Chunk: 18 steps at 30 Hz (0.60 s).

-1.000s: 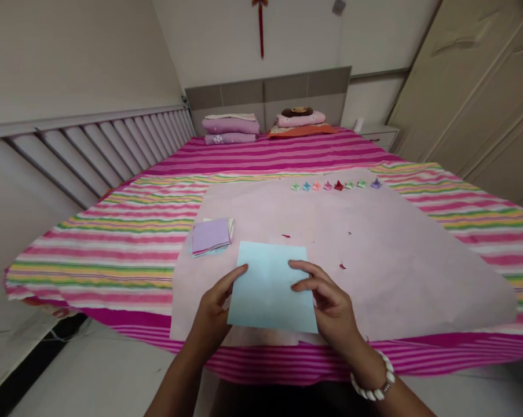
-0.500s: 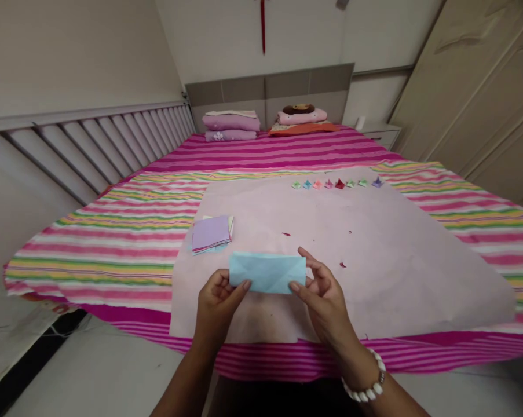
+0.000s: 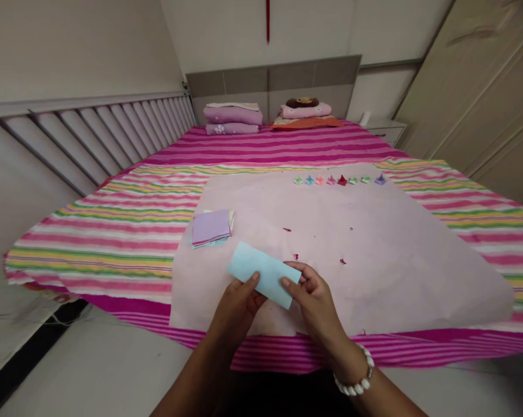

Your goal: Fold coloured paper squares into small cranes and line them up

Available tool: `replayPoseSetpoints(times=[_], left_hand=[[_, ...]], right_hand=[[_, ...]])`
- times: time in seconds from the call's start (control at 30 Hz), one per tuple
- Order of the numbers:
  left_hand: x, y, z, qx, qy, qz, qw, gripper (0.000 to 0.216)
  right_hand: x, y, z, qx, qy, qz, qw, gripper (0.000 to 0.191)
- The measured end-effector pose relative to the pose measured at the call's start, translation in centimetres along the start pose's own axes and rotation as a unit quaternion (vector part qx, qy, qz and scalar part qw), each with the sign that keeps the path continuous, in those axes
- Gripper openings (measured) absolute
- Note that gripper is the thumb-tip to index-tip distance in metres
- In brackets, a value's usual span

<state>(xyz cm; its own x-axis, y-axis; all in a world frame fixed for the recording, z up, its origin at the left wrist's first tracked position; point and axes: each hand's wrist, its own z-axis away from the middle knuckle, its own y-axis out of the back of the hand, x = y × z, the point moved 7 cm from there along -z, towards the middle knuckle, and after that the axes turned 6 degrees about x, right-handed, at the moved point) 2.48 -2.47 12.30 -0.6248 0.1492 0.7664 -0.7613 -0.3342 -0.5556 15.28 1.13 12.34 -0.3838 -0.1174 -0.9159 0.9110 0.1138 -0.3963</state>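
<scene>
A light blue sheet of folded paper (image 3: 261, 271), a long rectangle, is held up tilted, its left end higher than its right. My left hand (image 3: 239, 304) pinches its lower edge near the middle, thumb in front and fingers behind. At the right end my right hand (image 3: 311, 292) grips it between thumb and fingers; a white beaded bracelet circles that wrist. Beyond my left hand lies a stack of square coloured papers (image 3: 211, 226), lilac on top. Fingers behind the blue paper are partly hidden.
A large pale sheet (image 3: 395, 255) covers part of the striped bed. Several small folded paper pieces (image 3: 331, 180) stand in a row at its far edge. Dark red scraps (image 3: 343, 261) lie on it. Folded bedding (image 3: 234, 119) sits by the headboard; a railing (image 3: 113, 136) runs along the left.
The blue paper has turned from level to slanting down rightward. My left hand has shifted from its left end towards the middle. A red scrap behind it now shows. The view has shifted slightly.
</scene>
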Motion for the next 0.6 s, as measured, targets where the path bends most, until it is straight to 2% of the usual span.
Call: replayPoseSetpoints(times=[0.1,0.23,0.33,0.43,0.6], left_hand=[[0.5,0.5,0.0,0.039,-0.006,-0.006,0.999,0.028],[1.5,1.3,-0.1,0.07,-0.014,-0.011,0.997,0.028],[1.5,1.5,0.0,0.072,-0.013,-0.017,0.997,0.029],[1.1,1.4,0.2,0.057,-0.008,-0.045,0.997,0.03],[0.7,1.1,0.5,0.033,-0.024,-0.107,0.993,0.032]], right_hand=[[-1.5,0.2,0.6,-0.048,0.097,0.088,0.99,0.046],[-3.3,0.0,1.5,-0.117,0.245,0.228,0.935,0.048],[-3.6,-0.2,1.7,-0.125,0.3,0.288,0.901,0.046],[-3.7,-0.4,1.4,-0.117,0.299,0.289,0.902,0.032],[-3.5,0.0,0.5,-0.064,0.217,0.193,0.955,0.003]])
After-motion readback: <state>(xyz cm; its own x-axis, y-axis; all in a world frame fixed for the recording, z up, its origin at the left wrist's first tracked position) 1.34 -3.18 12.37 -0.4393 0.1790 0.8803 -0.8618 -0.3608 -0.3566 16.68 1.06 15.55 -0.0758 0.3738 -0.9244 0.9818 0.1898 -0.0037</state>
